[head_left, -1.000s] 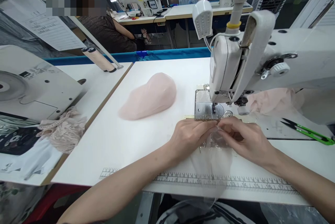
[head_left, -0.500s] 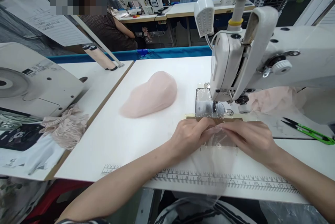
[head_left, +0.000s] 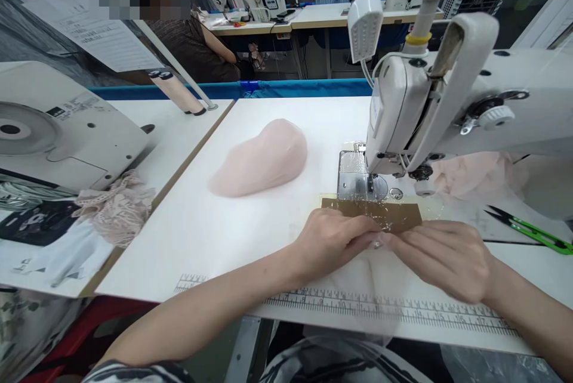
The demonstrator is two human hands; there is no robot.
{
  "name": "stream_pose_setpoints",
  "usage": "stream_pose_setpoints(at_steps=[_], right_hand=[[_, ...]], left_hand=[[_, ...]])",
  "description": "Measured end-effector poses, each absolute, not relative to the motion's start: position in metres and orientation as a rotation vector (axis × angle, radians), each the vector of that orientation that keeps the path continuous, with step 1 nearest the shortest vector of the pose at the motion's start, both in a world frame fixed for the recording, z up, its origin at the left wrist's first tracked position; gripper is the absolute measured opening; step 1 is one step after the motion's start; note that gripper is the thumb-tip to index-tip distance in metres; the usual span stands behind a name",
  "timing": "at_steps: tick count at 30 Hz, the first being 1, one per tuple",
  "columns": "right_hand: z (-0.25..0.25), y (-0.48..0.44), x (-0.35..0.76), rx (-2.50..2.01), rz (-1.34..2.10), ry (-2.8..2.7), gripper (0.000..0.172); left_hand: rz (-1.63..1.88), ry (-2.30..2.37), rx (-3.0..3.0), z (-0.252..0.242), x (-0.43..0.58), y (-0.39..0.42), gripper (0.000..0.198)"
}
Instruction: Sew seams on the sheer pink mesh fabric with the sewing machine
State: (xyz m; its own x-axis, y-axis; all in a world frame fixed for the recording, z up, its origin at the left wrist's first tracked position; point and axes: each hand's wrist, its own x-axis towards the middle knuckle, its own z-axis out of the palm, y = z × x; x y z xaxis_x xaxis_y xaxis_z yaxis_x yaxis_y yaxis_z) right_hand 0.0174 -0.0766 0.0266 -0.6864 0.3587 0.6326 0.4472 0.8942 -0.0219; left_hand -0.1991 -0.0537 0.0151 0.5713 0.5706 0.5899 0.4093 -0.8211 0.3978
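Note:
Just in front of the sewing machine (head_left: 403,108), my left hand (head_left: 333,243) and my right hand (head_left: 441,255) meet fingertip to fingertip. Both pinch a sheer, pale pink piece of fabric (head_left: 369,278), which hangs from the fingers over the ruler markings toward the table's front edge. The pinched edge lies beside a brown strip (head_left: 380,213) on the table, below the metal needle plate (head_left: 353,183). The fabric is apart from the presser foot (head_left: 371,183). To the left, a rounded stack of pale pink sheer fabric (head_left: 264,159) lies flat.
Green thread snips (head_left: 530,231) lie at the right, with crumpled pink fabric (head_left: 478,174) behind the needle area. Another machine (head_left: 58,126) and a bundle of pink trim (head_left: 119,210) are at the left. A person in a dark top (head_left: 192,49) sits beyond the blue edge.
Both hands have drawn back a little from the needle plate toward the front edge, with the fabric between them. More of the brown strip shows. The whole view has shifted slightly.

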Motion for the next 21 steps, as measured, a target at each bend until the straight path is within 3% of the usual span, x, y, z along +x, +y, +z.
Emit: stream_pose_setpoints(at_steps=[4,6,9,12,14,19,21], right_hand=[[0.033,-0.074,0.008,-1.006,0.699,-2.251,0.012],[0.03,-0.069,0.004,-1.174,0.883,-2.176,0.016],[0.018,-0.057,0.0,-1.317,0.786,-2.155,0.017],[0.008,-0.048,-0.002,-1.404,0.539,-2.203,0.016],[0.005,-0.046,-0.003,-1.446,0.415,-2.202,0.014],[0.003,-0.045,-0.005,-1.463,0.338,-2.142,0.011],[0.002,-0.044,-0.006,-1.458,0.332,-2.132,0.013]], left_hand=[[0.734,0.95,2.339,0.021,-0.199,-0.054,0.009],[0.681,1.063,2.396,0.017,-0.197,-0.052,0.008],[0.663,1.279,2.519,0.008,-0.194,-0.048,0.007],[0.659,1.359,2.575,0.004,-0.193,-0.047,0.034],[0.719,1.329,2.7,0.005,-0.194,-0.048,0.04],[0.853,1.153,3.092,0.006,-0.196,-0.054,0.017],[0.825,1.082,3.187,0.005,-0.197,-0.057,0.017]])
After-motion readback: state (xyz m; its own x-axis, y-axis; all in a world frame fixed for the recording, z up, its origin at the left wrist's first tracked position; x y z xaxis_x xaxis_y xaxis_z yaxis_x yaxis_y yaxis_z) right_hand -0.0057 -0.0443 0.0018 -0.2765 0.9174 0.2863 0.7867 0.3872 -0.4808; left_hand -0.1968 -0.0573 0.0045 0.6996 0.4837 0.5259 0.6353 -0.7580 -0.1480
